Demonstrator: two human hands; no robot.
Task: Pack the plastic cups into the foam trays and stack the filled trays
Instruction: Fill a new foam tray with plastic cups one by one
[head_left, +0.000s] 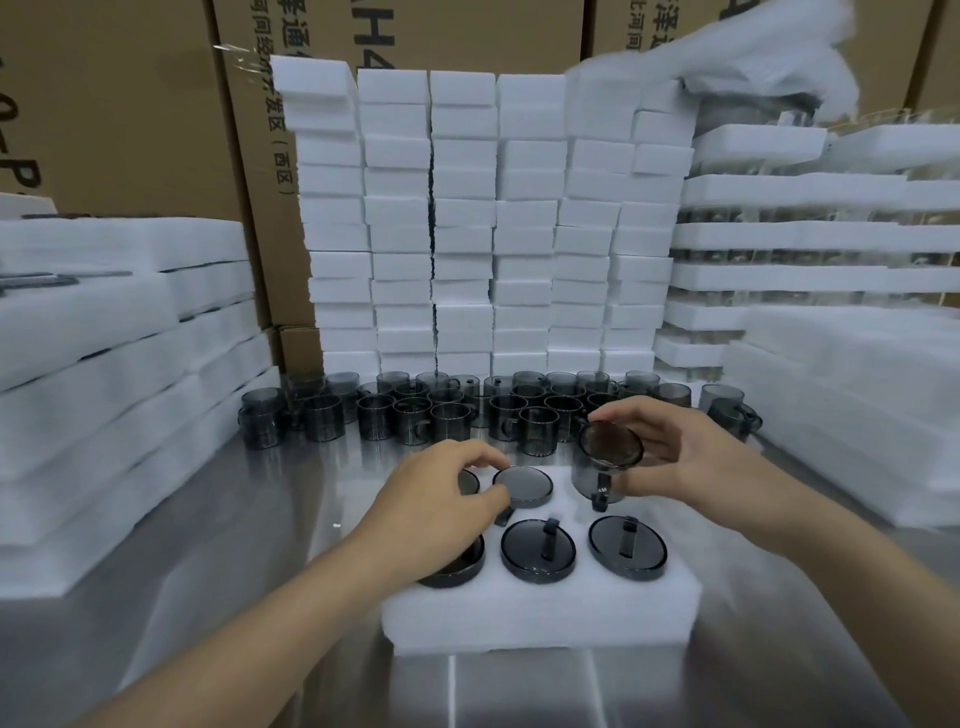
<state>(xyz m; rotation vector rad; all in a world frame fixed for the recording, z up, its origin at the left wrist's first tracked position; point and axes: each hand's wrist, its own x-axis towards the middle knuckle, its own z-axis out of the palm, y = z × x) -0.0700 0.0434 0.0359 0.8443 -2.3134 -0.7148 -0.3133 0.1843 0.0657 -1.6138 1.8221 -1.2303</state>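
A white foam tray (540, 613) lies on the steel table in front of me, with dark smoky plastic cups set upside down in its holes. My left hand (441, 499) hovers over the tray's back left, fingertips pinching the rim of an inverted cup (523, 486) seated in the back middle hole. My right hand (670, 452) grips another smoky cup (605, 462) by its base, tilted, over the back right hole. Two seated cups (537, 550) (627, 546) fill the front row; a third (457, 566) sits partly under my left wrist.
Several loose smoky cups (467, 410) stand in rows behind the tray. A wall of stacked foam blocks (467, 218) rises behind them. Filled foam trays are stacked at the right (789, 234); flat foam piles lie at the left (104, 332). Cardboard boxes stand at the back.
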